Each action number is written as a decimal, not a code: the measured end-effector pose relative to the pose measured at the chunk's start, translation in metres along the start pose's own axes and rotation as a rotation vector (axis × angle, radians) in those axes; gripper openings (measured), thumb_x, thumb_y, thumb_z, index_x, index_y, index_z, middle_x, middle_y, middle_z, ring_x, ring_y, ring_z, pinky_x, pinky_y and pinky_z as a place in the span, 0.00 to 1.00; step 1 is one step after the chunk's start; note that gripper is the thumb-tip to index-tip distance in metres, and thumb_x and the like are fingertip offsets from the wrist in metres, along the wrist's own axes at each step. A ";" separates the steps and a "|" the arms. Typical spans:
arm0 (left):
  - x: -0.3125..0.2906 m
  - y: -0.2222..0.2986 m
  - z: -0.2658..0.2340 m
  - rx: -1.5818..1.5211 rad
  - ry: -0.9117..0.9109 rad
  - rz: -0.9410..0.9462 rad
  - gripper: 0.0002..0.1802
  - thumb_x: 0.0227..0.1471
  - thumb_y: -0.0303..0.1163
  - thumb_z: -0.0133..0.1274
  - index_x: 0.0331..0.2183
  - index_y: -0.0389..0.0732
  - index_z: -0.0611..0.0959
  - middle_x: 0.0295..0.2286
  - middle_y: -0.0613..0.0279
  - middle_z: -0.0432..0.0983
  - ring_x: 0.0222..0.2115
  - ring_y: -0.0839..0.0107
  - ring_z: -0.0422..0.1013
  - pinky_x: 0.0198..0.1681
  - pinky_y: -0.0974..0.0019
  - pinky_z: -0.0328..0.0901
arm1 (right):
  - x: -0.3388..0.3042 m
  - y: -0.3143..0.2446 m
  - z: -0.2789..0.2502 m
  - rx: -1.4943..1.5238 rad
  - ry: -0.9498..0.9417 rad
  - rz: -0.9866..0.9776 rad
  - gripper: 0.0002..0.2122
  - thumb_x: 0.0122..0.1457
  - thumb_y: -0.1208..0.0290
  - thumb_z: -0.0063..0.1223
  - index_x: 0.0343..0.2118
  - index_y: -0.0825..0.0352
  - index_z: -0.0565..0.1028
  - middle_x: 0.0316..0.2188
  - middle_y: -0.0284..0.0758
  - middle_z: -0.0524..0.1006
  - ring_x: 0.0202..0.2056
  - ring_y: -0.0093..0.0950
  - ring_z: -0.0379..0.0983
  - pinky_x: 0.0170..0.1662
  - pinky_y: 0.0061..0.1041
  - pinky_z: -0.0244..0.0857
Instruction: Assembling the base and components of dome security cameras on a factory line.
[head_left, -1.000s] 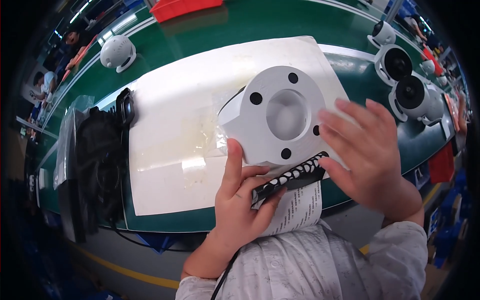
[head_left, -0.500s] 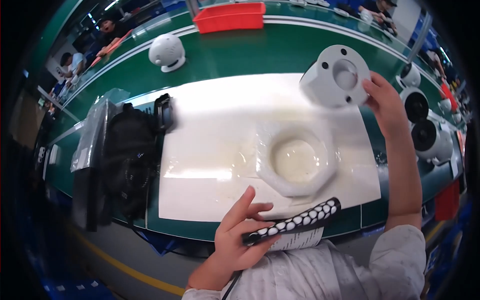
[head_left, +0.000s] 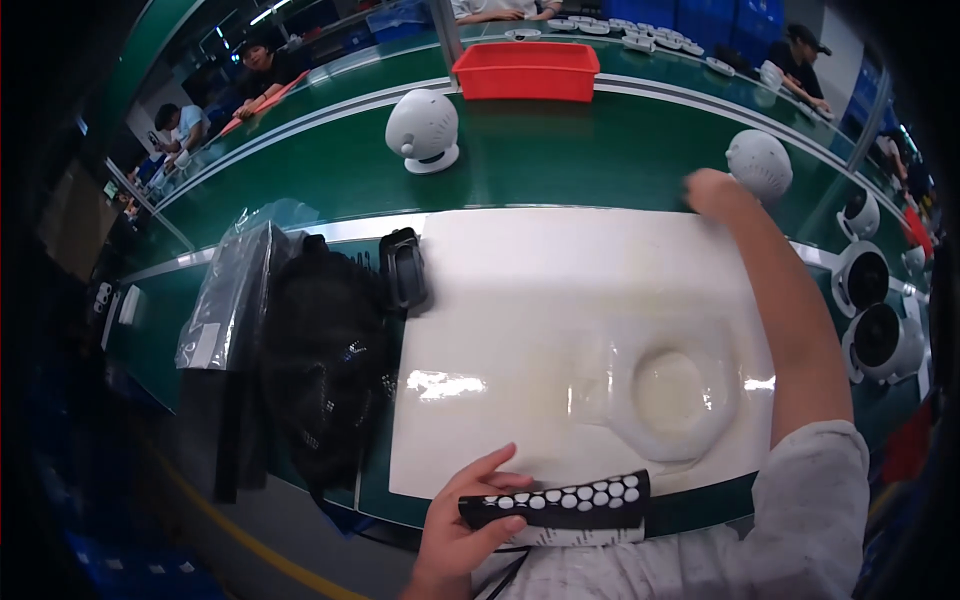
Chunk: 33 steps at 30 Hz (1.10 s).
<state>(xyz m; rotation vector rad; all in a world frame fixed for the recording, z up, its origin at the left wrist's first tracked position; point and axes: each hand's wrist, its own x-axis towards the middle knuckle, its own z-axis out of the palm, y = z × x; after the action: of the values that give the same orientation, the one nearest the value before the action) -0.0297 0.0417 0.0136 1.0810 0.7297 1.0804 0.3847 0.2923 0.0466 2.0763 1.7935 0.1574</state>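
My left hand (head_left: 465, 530) grips a black sheet of round white stickers (head_left: 570, 500) at its left end, close to the near table edge. White paper with print (head_left: 590, 536) hangs below the sheet. At the far right, my right hand (head_left: 715, 192) is beside a white, round-headed fan-like device (head_left: 762, 165) that stands on the green belt. Motion blurs that hand and its fingers are mostly hidden. On the white mat (head_left: 500, 290) lies an octagonal white ring (head_left: 625, 425) with a round hollow, its surface shiny like plastic wrap.
Another white device (head_left: 422, 125) stands on the green belt (head_left: 520, 150), near a red bin (head_left: 525, 72). Several fans (head_left: 875, 335) line the right side. A black bag (head_left: 325, 370) and a clear plastic bag (head_left: 235, 280) lie left. Other people work beyond.
My right hand has set the white device upright on the far belt; before, it held it tilted, base showing. My left hand still grips the sticker sheet, now turned more level. The view has shifted.
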 end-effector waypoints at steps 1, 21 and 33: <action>0.003 0.008 -0.005 0.011 -0.042 -0.059 0.12 0.34 0.18 0.54 0.28 0.30 0.74 0.45 0.44 0.60 0.42 0.61 0.64 0.44 0.62 0.57 | -0.002 -0.037 -0.026 0.102 0.015 -0.112 0.15 0.48 0.66 0.43 0.40 0.63 0.69 0.38 0.40 0.70 0.41 0.35 0.66 0.41 0.31 0.62; 0.018 0.022 -0.055 0.236 0.055 -0.077 0.10 0.38 0.22 0.54 0.27 0.28 0.74 0.35 0.51 0.69 0.37 0.68 0.66 0.41 0.70 0.59 | 0.066 -0.269 -0.101 0.315 0.873 -0.159 0.10 0.46 0.68 0.48 0.32 0.62 0.70 0.29 0.38 0.71 0.34 0.33 0.67 0.32 0.32 0.62; -0.002 0.003 -0.039 -0.137 0.013 0.286 0.11 0.30 0.21 0.55 0.23 0.30 0.74 0.24 0.48 0.72 0.23 0.71 0.69 0.28 0.75 0.62 | -0.237 -0.074 -0.077 1.924 0.439 -0.194 0.10 0.52 0.67 0.45 0.31 0.70 0.67 0.23 0.32 0.70 0.25 0.16 0.67 0.28 0.15 0.62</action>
<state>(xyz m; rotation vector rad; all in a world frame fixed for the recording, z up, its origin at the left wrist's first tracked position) -0.0660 0.0529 0.0036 1.0815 0.5121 1.3619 0.2495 0.0870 0.1300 2.8131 2.7642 -2.0621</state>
